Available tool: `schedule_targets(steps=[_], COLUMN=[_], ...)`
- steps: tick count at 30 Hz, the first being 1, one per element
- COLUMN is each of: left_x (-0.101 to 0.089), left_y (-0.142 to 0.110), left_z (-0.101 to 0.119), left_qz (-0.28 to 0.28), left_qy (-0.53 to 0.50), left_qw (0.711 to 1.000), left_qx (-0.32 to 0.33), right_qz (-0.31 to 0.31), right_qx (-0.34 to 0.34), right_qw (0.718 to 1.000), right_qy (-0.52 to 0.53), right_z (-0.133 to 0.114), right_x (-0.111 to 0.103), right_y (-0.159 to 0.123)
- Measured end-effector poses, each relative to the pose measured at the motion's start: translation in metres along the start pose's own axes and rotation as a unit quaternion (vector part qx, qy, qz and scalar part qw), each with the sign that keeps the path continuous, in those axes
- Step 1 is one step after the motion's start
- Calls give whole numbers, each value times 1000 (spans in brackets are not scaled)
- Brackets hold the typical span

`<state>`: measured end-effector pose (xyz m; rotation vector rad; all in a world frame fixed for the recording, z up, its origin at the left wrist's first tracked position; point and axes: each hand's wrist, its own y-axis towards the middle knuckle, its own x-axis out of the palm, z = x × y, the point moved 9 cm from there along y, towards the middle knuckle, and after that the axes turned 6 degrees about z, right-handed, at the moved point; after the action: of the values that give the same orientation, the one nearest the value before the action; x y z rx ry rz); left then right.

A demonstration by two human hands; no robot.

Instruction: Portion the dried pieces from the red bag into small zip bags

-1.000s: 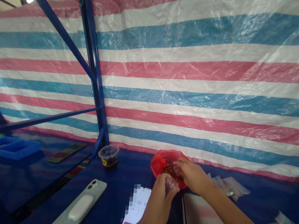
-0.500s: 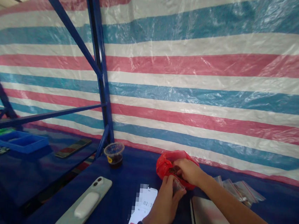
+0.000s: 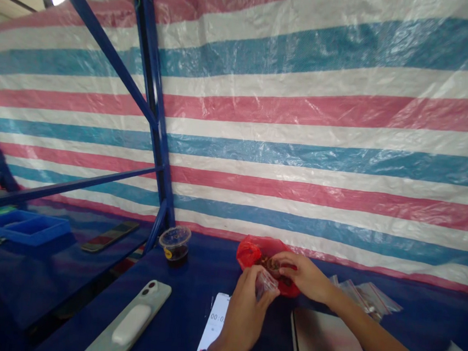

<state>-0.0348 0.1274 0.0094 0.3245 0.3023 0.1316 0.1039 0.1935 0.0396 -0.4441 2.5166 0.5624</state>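
A red plastic bag (image 3: 250,252) lies on the blue table with its mouth spread, and small brown pieces (image 3: 269,264) show inside. At its near edge my left hand (image 3: 248,304) is closed on a small clear plastic bag (image 3: 265,282), whose mouth faces the red bag. My right hand (image 3: 301,273) reaches over the red bag from the right. Its fingers are bent close together at the brown pieces; a brown piece appears to be between thumb and fingertips, though its kind is too small to make out.
A phone showing a timer (image 3: 215,320) lies left of my left wrist. Farther left are a phone with a white case on it (image 3: 152,294) and a lidded cup of dark liquid (image 3: 175,247). Zip bags (image 3: 371,299) and a flat silver device (image 3: 329,344) are on the right.
My right hand has drawn back slightly from inside the red bag, so more brown pieces show. My left hand with the clear bag has shifted a little left. The view has tilted slightly.
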Motion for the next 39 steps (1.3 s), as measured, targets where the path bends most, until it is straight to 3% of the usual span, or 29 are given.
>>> schedule_targets(steps=[7, 11, 16, 20, 24, 29, 33, 39], left_x=[9, 18, 24, 23, 18, 16, 16, 23], left_y=[-6, -11, -14, -13, -13, -13, -10, -4], left_z=[5, 9, 18, 20, 14, 2, -3, -8], left_qz=[-18, -36, -56, -57, -34, 0, 31, 31], left_qy=[3, 16, 11, -15, -17, 19, 54, 8], left_qw=[1000, 999, 998, 998, 999, 999, 997, 997], left_qx=[7, 16, 14, 12, 3, -31, -37, -67], right_qz=[21, 25, 16, 36, 75, -18, -31, -53], right_qx=[-3, -28, -120, -149, -130, -67, -49, -23], right_qw=[999, 997, 965, 951, 946, 900, 882, 879], right_qy=[38, -71, -234, -268, -287, -430, -467, -473], right_z=[-30, -53, -79, -85, -77, -45, -28, -6], right_x=[-21, -19, -9, -12, -20, 7, 21, 21], right_y=[-42, -63, -73, -71, -50, 0, 33, 41])
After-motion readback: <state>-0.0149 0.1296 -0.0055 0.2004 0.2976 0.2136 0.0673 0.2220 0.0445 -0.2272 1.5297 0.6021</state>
